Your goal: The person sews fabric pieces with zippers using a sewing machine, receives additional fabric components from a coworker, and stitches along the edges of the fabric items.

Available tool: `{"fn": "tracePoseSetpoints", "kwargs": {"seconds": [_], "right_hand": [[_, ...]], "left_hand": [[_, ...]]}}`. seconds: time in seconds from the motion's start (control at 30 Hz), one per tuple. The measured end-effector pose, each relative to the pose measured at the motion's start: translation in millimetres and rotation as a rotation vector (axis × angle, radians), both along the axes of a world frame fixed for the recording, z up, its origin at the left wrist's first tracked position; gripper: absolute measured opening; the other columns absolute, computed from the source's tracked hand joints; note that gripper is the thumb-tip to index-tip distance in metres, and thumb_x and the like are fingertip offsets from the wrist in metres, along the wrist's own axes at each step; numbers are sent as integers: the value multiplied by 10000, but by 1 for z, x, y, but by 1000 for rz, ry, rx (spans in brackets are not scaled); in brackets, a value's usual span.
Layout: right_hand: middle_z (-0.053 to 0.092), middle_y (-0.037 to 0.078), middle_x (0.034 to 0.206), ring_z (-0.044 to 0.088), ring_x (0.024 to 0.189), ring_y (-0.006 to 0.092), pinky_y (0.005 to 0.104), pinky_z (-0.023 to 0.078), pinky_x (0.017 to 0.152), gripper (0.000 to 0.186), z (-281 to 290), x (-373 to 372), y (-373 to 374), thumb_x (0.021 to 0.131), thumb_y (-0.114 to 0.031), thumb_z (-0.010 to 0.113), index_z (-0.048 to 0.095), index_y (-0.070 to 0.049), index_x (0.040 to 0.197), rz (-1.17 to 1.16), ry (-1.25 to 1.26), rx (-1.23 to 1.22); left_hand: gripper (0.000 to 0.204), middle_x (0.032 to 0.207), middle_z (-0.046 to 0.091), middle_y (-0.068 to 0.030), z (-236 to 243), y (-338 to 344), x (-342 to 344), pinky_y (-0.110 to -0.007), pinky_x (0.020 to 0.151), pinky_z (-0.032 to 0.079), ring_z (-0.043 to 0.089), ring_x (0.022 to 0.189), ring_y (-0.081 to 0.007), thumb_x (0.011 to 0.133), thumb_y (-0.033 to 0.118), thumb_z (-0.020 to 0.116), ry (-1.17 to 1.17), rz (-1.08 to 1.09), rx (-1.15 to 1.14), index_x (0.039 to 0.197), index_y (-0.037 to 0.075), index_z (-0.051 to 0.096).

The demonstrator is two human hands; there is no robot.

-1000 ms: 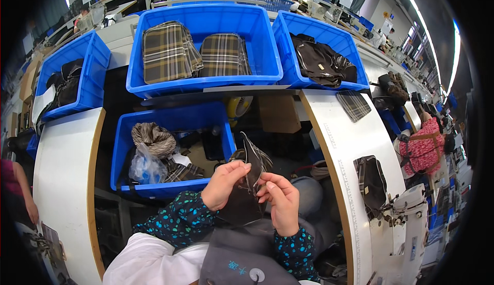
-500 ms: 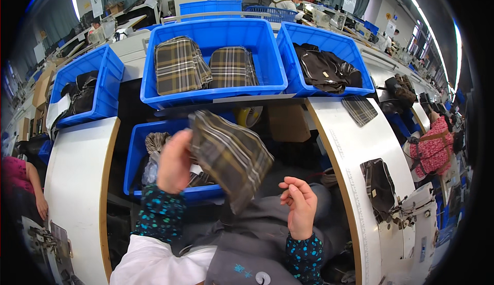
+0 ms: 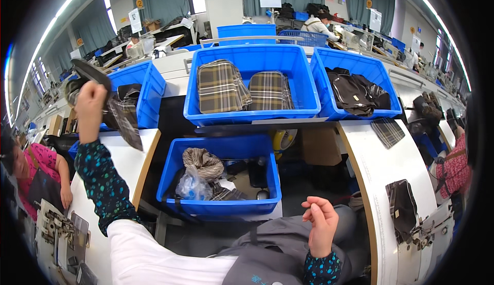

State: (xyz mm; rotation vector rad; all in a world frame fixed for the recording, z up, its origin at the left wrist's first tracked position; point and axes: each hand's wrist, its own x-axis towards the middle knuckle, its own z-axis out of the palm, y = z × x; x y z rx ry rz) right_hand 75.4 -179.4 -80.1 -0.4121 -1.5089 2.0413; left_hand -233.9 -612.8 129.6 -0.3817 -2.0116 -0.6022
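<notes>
Over the left bench (image 3: 131, 164), my left hand (image 3: 91, 102) is closed in a fist around a dark and plaid cloth piece (image 3: 123, 123). It hangs by the left blue bin (image 3: 153, 99); I can't tell if they touch. So it looks like this one is not put down yet. My right hand (image 3: 322, 226) has bent fingers with the thumb close by, and I see nothing in it. Dark cloth things (image 3: 350, 89) lie in the right blue bin (image 3: 355, 112); I can't tell if they are done. Two stacks of plaid pieces (image 3: 219, 87) sit in the middle blue bin (image 3: 252, 114), so lots seems left. One plaid piece (image 3: 388, 132) lies on the right bench (image 3: 373, 169).
</notes>
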Motion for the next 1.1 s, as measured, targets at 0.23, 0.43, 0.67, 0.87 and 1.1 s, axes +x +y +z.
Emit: {"fn": "tracePoseSetpoints", "kwargs": {"seconds": [0.23,0.43,0.67,0.87,1.1], "right_hand": [[666,227,1053,691,831,244,345,559,783,230,79,41,-40,989,-46,472,614,71,1127,255,478,67],[500,302,1328,679,946,425,520,535,893,346,129,83,-61,1016,-293,581,525,-50,1254,505,920,52],[536,282,1272,691,881,404,486,523,827,255,133,92,-76,1040,-246,524,548,-67,1220,379,950,119],[526,284,1283,687,886,401,487,507,825,274,134,99,-77,1040,-273,526,551,-67,1219,387,910,118],[508,288,1324,690,869,404,496,507,839,382,120,99,-53,1031,-356,546,553,-39,1245,252,1025,197]], "left_hand": [[193,989,734,-120,-123,25,-78,-572,943,387,697,955,-316,813,248,625,-630,396,-608,881,116,748],[300,1096,740,-141,-240,0,-89,-706,1027,313,697,1052,-321,831,291,673,-938,537,-666,1031,88,766],[254,1038,646,-59,-179,80,-54,-622,965,368,615,1075,-275,767,307,798,-546,260,-622,932,136,707],[274,1045,650,-42,-136,183,-18,-504,895,392,598,1093,-260,778,307,793,-329,-144,-722,979,138,718],[260,1052,645,-52,-128,336,65,-490,960,411,586,1138,-259,810,300,757,-175,-858,-965,977,114,687]]}}
